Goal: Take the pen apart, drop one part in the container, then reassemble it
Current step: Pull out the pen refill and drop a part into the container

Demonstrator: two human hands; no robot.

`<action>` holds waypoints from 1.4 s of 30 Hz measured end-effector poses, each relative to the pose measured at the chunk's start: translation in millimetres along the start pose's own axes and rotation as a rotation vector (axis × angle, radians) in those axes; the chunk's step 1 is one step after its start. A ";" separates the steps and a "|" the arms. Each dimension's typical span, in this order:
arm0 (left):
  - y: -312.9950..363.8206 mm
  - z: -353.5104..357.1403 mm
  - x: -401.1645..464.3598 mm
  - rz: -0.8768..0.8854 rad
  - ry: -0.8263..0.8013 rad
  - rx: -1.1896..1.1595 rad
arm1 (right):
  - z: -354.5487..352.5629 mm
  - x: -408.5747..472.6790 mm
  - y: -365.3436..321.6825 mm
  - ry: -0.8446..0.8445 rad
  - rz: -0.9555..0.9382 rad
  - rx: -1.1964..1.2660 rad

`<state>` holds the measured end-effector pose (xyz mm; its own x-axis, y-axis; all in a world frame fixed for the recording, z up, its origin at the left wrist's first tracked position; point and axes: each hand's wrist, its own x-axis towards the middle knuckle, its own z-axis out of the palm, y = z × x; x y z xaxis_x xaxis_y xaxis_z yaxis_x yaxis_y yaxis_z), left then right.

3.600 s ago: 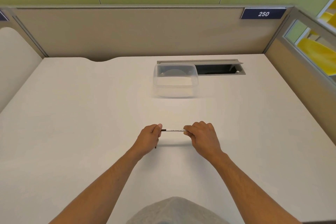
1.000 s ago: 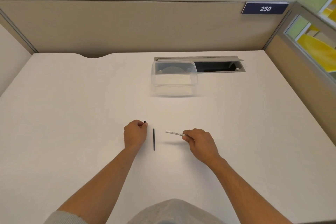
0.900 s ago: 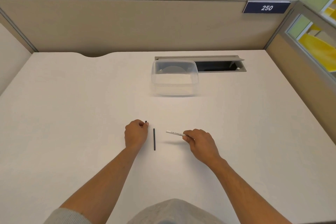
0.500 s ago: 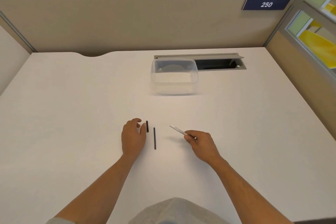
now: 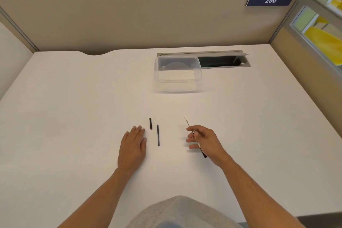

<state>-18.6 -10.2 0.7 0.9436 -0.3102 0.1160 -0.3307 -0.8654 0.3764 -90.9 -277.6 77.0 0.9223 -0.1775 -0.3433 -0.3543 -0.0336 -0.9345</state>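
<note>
The pen lies in parts on the white desk (image 5: 74, 116). My right hand (image 5: 205, 140) pinches the white pen barrel (image 5: 188, 122), which points up and away with its dark end under my palm. A short black piece (image 5: 150, 123) and a longer thin black rod (image 5: 158, 135) lie side by side on the desk, just right of my left hand (image 5: 133, 144). That hand rests flat, fingers extended, holding nothing. The clear plastic container (image 5: 177, 74) stands farther back, with nothing visible inside.
A grey cable slot (image 5: 222, 60) with its flap up sits right behind the container. Beige partition walls (image 5: 129, 24) close the desk at the back and right, with a sign reading 250 (image 5: 270, 0). A grey garment (image 5: 177, 213) shows at the bottom.
Both hands held the whole pen at first. My left hand has since put the short black piece down beside the rod and flattened. My right hand has swung the barrel from sideways to pointing away.
</note>
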 end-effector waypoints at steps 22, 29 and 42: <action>0.9 -0.6 -1.5 -0.015 -0.079 0.014 | 22.5 13.2 2.3 0.158 -0.152 -0.085; 0.8 0.0 -1.2 -0.011 -0.078 0.011 | 32.0 13.9 -5.2 0.137 -0.247 -0.416; 1.1 -1.5 -1.5 -0.024 -0.091 0.002 | 28.0 21.5 -2.1 0.141 -0.248 -0.620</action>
<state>-20.3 -10.1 2.3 0.9460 -0.3234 0.0228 -0.3079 -0.8740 0.3760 -66.0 -253.8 68.9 0.9735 -0.2172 -0.0715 -0.1972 -0.6395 -0.7431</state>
